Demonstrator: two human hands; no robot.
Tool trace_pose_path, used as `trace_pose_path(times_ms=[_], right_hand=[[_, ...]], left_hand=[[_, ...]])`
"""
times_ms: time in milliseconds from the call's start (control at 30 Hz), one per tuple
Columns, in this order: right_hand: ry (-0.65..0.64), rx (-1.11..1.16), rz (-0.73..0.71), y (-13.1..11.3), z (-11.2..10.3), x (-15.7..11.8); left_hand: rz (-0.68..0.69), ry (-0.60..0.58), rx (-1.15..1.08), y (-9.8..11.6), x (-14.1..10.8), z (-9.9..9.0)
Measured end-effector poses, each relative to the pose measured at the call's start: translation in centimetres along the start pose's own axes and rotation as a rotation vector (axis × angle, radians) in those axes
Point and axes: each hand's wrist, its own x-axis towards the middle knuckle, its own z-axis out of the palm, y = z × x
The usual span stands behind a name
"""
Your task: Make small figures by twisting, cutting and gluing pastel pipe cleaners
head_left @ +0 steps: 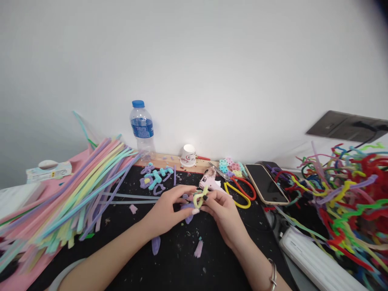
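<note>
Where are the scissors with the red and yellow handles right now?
In the head view, the scissors lie right of centre, just beyond the right hand and left of the cream-edged phone.

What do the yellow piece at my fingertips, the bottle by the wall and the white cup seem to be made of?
Yellow pipe cleaner: probably fuzzy fibre over wire, matte; it looks soft-edged and bent into curves, though no core shows.
Bottle: most likely clear, glossy plastic; the wall shows through it.
Cup: seemingly printed paper, opaque; any coating is unclear.
</note>
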Motion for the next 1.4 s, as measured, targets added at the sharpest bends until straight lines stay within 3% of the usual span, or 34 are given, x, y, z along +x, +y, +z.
trace_pose_path(times_ms=[133,333,400,533,633,733,900,1067,1400], right_hand=[[-0.052,-0.054,-0.012,0.3,0.0,0.0],[-0.079,-0.226,-0.119,0.2,-0.5,0.2],[-0.015,-0.439,-0.25,-0.1,-1.0,0.3],[0.257,-0.922,-0.547,-0.8,-2.6,0.9],[0.402,-1.235,-0.625,-0.9,-4.5,1.8],[0.513,-1.449,-0.489,-0.7,-6.6,2.7],[0.453,-1.564,-0.249,-0.9,-8.7,3.5],[0.409,-1.557,-0.092,-1.5,-9.1,3.8],[0.559,-1.457,-0.069,-1.9,-9.1,3.8]], left_hand=[[0.031,-0.057,0.062,0.2,0.1,0.0],[-0.14,0.046,-0.241,-0.8,0.6,0.0],[-0.181,0.102,-0.3,-1.0,0.6,-0.1],[-0.234,0.211,-0.306,-1.1,0.7,-0.4],[-0.253,0.256,-0.315,-1.0,0.8,-0.5],[-0.27,0.279,-0.328,-0.9,1.0,-0.6],[-0.234,0.262,-0.34,-0.7,1.0,-0.6],[-0.222,0.259,-0.377,-0.8,0.9,-0.6],[-0.341,0.392,-0.458,-0.7,1.3,-1.1]])
